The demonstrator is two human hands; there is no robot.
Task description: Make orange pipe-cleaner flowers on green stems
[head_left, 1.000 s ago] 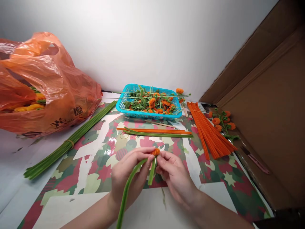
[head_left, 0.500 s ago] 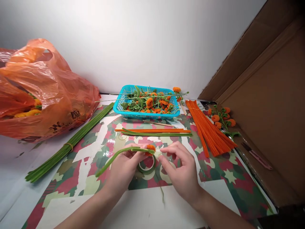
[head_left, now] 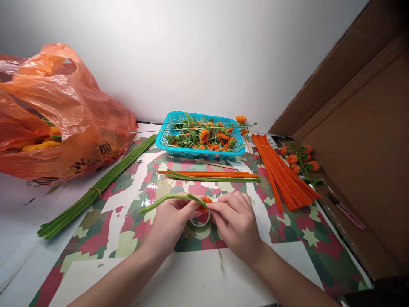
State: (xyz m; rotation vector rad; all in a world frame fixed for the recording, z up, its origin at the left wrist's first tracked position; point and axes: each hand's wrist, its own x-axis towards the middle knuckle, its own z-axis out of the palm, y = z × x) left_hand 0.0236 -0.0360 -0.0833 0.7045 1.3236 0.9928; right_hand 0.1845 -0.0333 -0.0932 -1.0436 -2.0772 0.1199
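Between my two hands is a small orange pipe-cleaner flower [head_left: 207, 200] with a green pipe cleaner [head_left: 159, 201] bent across it, its long end reaching out to the left. My left hand [head_left: 174, 219] is closed in a pinch on the flower and the green stem. The thumb and fingertips of my right hand [head_left: 238, 219] pinch the green end close against the flower's right side. Just beneath the hands lies a roll of green tape [head_left: 200, 225], partly covered. Past my fingertips, loose orange pipe cleaners [head_left: 211, 174] and green pipe cleaners [head_left: 220, 180] lie side by side.
A turquoise basket [head_left: 200, 152] holds orange flowers and green stems. On the left are a tied green pipe-cleaner bundle [head_left: 96, 192] and an orange plastic bag [head_left: 76, 111]. To the right lie an orange bundle [head_left: 281, 179], finished flowers [head_left: 292, 159] and a pink-handled tool [head_left: 351, 218] by the cardboard [head_left: 358, 140].
My right hand has moved left and closed its fingers on the green end by the flower. The green pipe cleaner now bends more sharply across it. The whole view has shifted slightly.
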